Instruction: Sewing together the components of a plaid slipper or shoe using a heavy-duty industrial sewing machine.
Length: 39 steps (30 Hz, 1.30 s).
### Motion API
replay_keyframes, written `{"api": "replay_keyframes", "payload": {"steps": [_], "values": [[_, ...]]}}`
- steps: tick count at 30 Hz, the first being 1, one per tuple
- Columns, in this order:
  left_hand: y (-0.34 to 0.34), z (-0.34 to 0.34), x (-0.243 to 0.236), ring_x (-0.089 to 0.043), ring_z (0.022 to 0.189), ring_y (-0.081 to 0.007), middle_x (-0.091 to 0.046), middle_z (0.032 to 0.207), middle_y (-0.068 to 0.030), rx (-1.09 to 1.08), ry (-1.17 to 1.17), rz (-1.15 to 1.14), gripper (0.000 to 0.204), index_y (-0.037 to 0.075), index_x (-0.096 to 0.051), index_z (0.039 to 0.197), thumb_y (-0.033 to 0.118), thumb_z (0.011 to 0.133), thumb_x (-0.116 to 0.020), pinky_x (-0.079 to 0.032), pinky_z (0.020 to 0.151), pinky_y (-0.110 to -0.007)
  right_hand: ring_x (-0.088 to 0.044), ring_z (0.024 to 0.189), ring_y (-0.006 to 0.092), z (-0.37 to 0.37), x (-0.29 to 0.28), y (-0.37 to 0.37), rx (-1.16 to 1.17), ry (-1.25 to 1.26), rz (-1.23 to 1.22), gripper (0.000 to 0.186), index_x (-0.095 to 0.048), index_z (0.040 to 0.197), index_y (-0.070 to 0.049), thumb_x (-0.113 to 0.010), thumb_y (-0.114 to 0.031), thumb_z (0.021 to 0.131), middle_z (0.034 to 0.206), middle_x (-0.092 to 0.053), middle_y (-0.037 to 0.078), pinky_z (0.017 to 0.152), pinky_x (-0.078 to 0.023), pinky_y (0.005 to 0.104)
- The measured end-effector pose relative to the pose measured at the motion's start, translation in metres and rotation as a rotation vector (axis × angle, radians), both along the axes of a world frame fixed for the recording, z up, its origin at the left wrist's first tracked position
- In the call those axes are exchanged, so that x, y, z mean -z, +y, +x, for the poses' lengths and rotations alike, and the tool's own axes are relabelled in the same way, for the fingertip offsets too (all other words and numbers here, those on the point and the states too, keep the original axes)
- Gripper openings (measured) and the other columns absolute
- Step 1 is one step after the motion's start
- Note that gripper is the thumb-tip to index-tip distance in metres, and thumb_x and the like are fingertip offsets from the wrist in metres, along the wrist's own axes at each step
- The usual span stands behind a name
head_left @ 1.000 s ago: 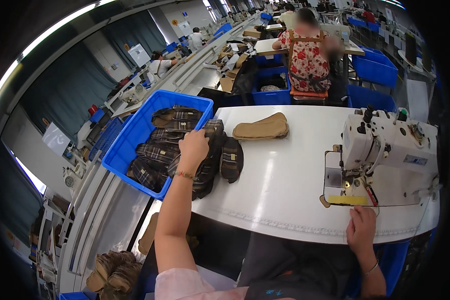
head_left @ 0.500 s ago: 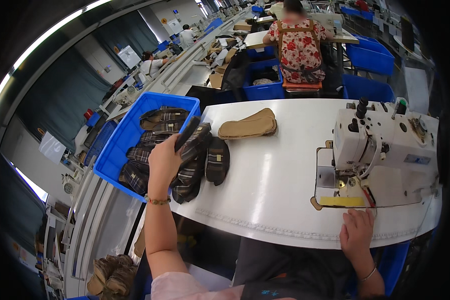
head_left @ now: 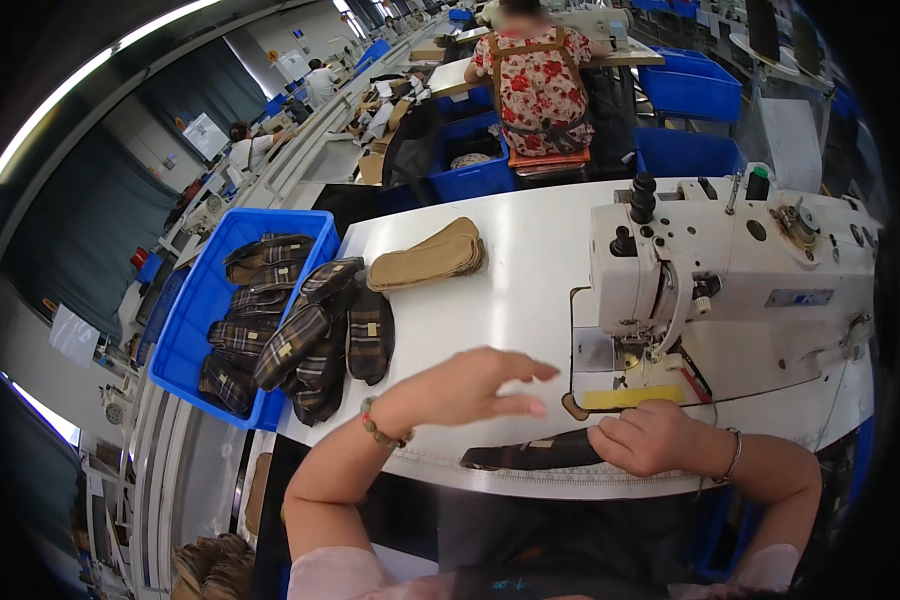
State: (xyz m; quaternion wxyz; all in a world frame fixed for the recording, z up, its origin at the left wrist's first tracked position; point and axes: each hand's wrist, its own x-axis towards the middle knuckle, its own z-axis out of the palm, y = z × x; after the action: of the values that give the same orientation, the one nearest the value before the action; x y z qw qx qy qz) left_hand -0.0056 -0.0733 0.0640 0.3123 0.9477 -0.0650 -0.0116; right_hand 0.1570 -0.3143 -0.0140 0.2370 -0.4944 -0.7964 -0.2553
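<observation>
Sewing workshop — sewing machine (head_left: pixel 730 275) on a white table (head_left: pixel 470 315), blue bin (head_left: pixel 192 315) of plaid cloth pieces (head_left: pixel 370 335) — co-worker (head_left: pixel 542 95) seated at another table (head_left: pixel 625 58).

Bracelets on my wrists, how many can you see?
2: a beaded bracelet at the wrist of your left hand, and a thin band at the wrist of your right hand. Neither wrist is covered by a sleeve.

Head-worn fisheye — down and forward, close over white tabletop (head_left: pixel 520 315)
</observation>
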Motion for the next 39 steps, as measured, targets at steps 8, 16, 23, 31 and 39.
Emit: {"api": "replay_keyframes", "payload": {"steps": [8, 16, 23, 31, 39], "values": [[0.151, 0.062, 0.025, -0.047, 0.137, -0.0376, -0.055, 0.144, -0.0145, -0.618, -0.117, 0.653, 0.083, 0.015, -0.056, 0.138, 0.031, 0.065, -0.091, -0.041, 0.105, -0.060, -0.054, 0.057, 0.0063, 0.006, 0.017, -0.003, -0.095, -0.001, -0.036, 0.027, -0.064, 0.100, -0.008, -0.068, -0.013, 0.073, 0.079, -0.060, -0.004, 0.048, -0.040, 0.0214], [0.193, 0.083, 0.042, -0.052, 0.130, -0.0318, -0.055, 0.137, -0.0169, -0.528, 0.187, 0.241, 0.100, 0.006, -0.050, 0.141, 0.023, 0.052, -0.093, -0.042, 0.110, -0.037, -0.053, 0.057, 0.0049, 0.002, 0.021, -0.004, -0.115, 0.045, -0.032, 0.024, -0.065, 0.098, -0.011, -0.067, -0.015, 0.074, 0.078, -0.058, -0.006, 0.048, -0.038, 0.0197], [0.202, 0.069, 0.038, -0.060, 0.116, -0.0280, -0.064, 0.123, -0.0143, -0.543, 0.170, 0.198, 0.079, 0.002, -0.058, 0.132, 0.014, 0.058, -0.086, -0.047, 0.103, -0.035, -0.052, 0.056, 0.0047, 0.002, 0.020, 0.003, -0.129, 0.041, -0.002, 0.022, -0.065, 0.095, -0.011, -0.067, -0.015, 0.073, 0.077, -0.057, -0.006, 0.048, -0.037, 0.0193], [0.167, 0.068, 0.020, -0.061, 0.114, -0.0190, -0.065, 0.122, -0.0104, -0.568, 0.256, -0.104, 0.067, -0.001, -0.059, 0.132, 0.009, 0.070, -0.082, -0.044, 0.105, -0.032, -0.052, 0.056, 0.0043, 0.003, 0.021, 0.001, -0.120, 0.055, -0.028, 0.022, -0.066, 0.094, -0.011, -0.067, -0.015, 0.072, 0.076, -0.057, -0.007, 0.048, -0.036, 0.0190], [0.139, 0.062, 0.040, -0.053, 0.126, -0.0301, -0.060, 0.135, -0.0153, -0.569, -0.217, 0.238, 0.081, 0.000, -0.057, 0.134, 0.024, 0.065, -0.092, -0.042, 0.109, -0.039, -0.053, 0.057, 0.0043, 0.003, 0.024, 0.001, -0.130, 0.059, -0.027, 0.024, -0.066, 0.096, -0.010, -0.067, -0.015, 0.072, 0.078, -0.058, -0.006, 0.049, -0.036, 0.0191]]}}
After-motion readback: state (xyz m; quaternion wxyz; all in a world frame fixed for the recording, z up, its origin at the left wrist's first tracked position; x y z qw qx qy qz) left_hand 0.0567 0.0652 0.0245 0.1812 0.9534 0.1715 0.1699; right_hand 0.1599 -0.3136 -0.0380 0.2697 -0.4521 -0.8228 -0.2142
